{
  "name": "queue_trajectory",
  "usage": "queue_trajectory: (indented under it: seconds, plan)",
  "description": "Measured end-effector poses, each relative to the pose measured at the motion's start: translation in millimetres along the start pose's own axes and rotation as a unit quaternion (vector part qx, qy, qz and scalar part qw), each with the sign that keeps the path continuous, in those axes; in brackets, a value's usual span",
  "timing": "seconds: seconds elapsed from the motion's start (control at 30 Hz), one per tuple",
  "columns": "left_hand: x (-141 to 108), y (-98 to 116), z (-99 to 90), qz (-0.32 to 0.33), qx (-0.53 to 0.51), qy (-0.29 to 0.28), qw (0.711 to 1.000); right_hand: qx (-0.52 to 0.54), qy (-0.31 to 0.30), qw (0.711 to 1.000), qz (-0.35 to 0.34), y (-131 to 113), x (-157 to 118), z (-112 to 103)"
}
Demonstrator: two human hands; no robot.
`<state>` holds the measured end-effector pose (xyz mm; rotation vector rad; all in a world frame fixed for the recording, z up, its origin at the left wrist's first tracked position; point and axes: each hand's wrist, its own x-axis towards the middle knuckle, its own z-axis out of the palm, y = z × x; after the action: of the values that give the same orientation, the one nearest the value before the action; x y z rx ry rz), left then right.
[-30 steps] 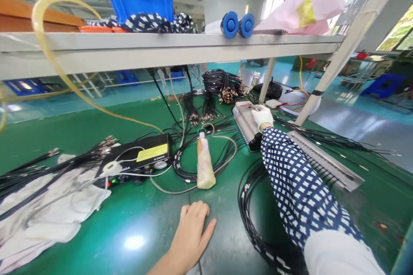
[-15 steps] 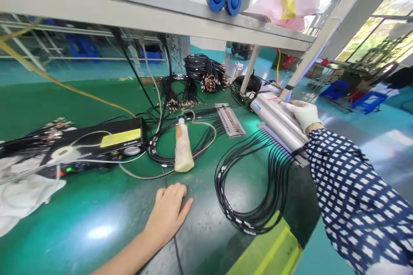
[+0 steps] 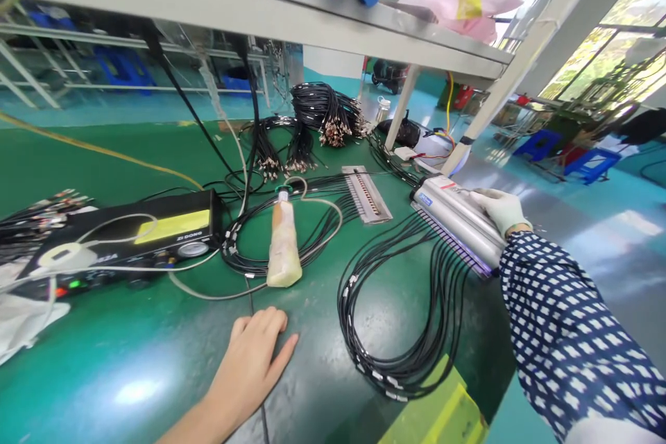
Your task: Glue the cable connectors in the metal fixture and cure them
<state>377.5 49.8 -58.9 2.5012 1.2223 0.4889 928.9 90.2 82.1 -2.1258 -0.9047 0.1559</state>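
Note:
My right hand (image 3: 502,211), in a white glove, is closed on the far side of a long silver UV lamp (image 3: 450,211). Purple light falls from the lamp onto a connector strip (image 3: 455,243) along its near edge. From that strip a bundle of black cables (image 3: 364,354) loops out over the green mat. Bare and empty, my left hand (image 3: 257,354) rests on the mat with its thumb apart and fingers slightly bent. Just beyond it stands a taped glue bottle (image 3: 284,246) with a pale tube at its top.
A black dispenser box (image 3: 156,229) with a lit green light sits at left. A second cable strip (image 3: 367,194) lies behind the loop. Bundled black cables (image 3: 327,111) are at the back. A white shelf beam (image 3: 234,7) crosses above; yellow tape (image 3: 442,409) marks the front edge.
The lamp has shifted slightly toward me along the strip, with my right hand on it, and more purple glow shows. My left hand stays on the mat; the view has moved a little.

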Motion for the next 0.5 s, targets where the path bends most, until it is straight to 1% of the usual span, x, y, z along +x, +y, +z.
queue_trajectory:
  seconds: [0.13, 0.3, 0.5]
  plan:
    - [0, -2, -0.2, 0.002, -0.009, -0.003, 1.0, -0.016, 0.002, 1.0, -0.013, 5, 0, 2]
    - [0, 1, -0.9, -0.003, -0.007, -0.004, 1.0, -0.037, 0.024, 0.999, -0.021, 6, 0, -7]
    - [0, 1, 0.1, -0.001, -0.003, -0.005, 1.0, -0.058, 0.007, 0.998, -0.022, 11, 5, -11]
